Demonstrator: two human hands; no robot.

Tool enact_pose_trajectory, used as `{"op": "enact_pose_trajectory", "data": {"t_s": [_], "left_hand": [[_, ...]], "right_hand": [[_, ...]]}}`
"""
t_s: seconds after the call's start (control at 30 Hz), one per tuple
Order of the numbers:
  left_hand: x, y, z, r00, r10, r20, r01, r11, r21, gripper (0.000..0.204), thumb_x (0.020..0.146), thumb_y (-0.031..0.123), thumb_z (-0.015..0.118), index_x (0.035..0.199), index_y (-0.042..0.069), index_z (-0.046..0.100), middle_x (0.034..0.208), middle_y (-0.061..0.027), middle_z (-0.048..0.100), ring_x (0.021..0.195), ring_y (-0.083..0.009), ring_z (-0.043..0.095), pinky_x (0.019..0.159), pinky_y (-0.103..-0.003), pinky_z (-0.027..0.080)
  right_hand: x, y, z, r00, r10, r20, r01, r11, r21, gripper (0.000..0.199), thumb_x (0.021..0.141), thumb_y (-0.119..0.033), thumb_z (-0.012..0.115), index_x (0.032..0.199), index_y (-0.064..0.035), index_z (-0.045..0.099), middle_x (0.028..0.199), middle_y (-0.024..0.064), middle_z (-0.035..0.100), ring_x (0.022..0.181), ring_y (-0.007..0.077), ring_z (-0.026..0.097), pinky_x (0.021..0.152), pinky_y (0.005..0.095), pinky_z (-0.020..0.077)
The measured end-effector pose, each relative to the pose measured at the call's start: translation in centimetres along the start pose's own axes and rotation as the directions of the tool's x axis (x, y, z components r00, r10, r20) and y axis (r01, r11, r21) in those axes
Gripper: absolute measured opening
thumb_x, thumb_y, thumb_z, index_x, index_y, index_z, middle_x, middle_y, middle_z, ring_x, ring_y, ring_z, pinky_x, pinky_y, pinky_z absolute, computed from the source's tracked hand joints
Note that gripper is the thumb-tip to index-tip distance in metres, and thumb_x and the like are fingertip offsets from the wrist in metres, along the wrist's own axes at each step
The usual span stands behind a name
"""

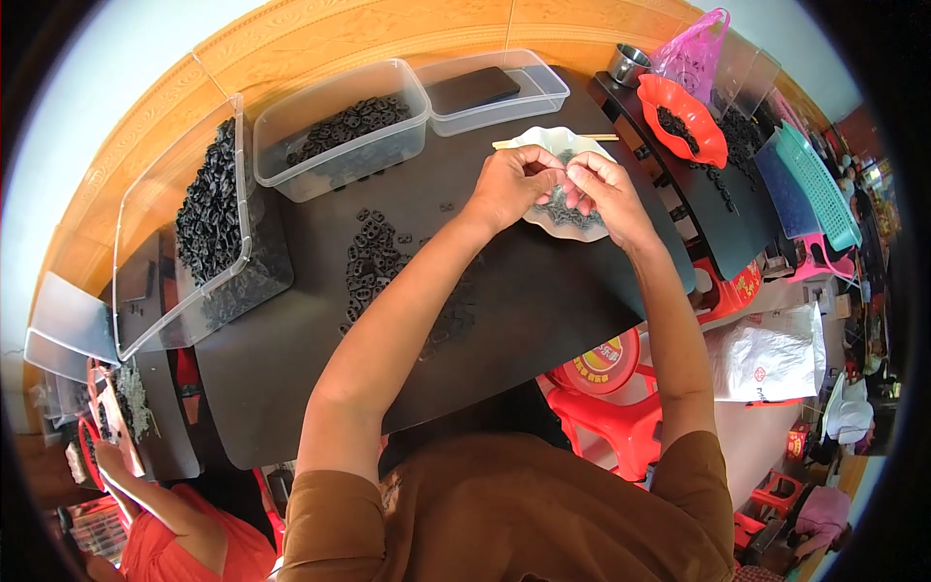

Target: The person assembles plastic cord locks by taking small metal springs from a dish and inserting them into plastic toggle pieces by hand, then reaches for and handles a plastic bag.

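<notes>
Above a white wavy-rimmed bowl [561, 231], my left hand [516, 184] and my right hand [611, 194] meet fingertip to fingertip. Each pinches with thumb and forefinger; whatever sits between them is too small to make out. Small dark or greenish pieces lie in the bowl, partly hidden by my hands. A pair of light chopsticks [603, 137] rests at its far side. Left of the bowl, partly behind my left forearm, small flat black parts with holes [373, 254] are spread over the dark table [543, 301].
A big clear box [267, 257] of black parts stands at the left, beside another clear box [339, 173] and a shallow tray [543, 95]. Rightward are a red dish [716, 147], a teal basket [819, 189] and red stools [621, 417]. A person in red [199, 533] sits lower left.
</notes>
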State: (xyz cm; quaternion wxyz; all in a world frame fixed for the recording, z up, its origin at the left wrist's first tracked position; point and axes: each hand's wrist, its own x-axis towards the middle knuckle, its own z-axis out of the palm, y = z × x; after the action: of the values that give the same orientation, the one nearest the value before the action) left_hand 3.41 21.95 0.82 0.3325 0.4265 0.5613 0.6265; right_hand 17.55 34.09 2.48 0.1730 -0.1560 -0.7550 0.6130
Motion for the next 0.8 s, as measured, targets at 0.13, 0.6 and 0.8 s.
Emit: {"op": "enact_pose_trajectory", "data": {"t_s": [0.13,0.6,0.8], "left_hand": [[-0.1,0.3,0.0,0.999,-0.033,-0.012,0.033,0.998,-0.048,0.011,0.086,0.012,0.068,0.088,0.001,0.067,0.074,-0.0029,0.065,0.062,-0.007,0.058,0.06,-0.023,0.05],[-0.3,0.7,0.0,0.995,-0.088,0.055,0.095,0.984,-0.154,0.012,0.091,0.015,0.063,0.091,0.003,0.066,0.082,-0.0015,0.065,0.07,-0.0075,0.058,0.067,-0.022,0.05],[-0.7,1.1,0.1,0.997,-0.062,0.044,0.064,0.997,-0.044,0.01,0.091,0.011,0.062,0.09,0.002,0.066,0.079,-0.001,0.063,0.067,-0.0072,0.056,0.065,-0.023,0.049]], "right_hand": [[-0.2,-0.2,0.2,1.0,-0.002,0.001,0.002,0.999,0.054,0.013,0.094,-0.019,0.057,0.093,-0.0062,0.059,0.083,-0.0005,0.061,0.069,0.0064,0.056,0.057,0.0192,0.0408],[-0.3,-0.4,1.0,0.981,-0.177,-0.079,0.168,0.98,-0.111,0.003,0.092,-0.008,0.056,0.093,-0.0048,0.055,0.087,-0.0007,0.059,0.071,0.0054,0.056,0.057,0.0202,0.0419],[-0.6,-0.2,0.8,0.984,-0.166,-0.058,0.163,0.985,-0.051,0.002,0.092,-0.006,0.055,0.093,-0.005,0.054,0.087,-0.0003,0.059,0.071,0.0052,0.056,0.057,0.02,0.0419]]}}
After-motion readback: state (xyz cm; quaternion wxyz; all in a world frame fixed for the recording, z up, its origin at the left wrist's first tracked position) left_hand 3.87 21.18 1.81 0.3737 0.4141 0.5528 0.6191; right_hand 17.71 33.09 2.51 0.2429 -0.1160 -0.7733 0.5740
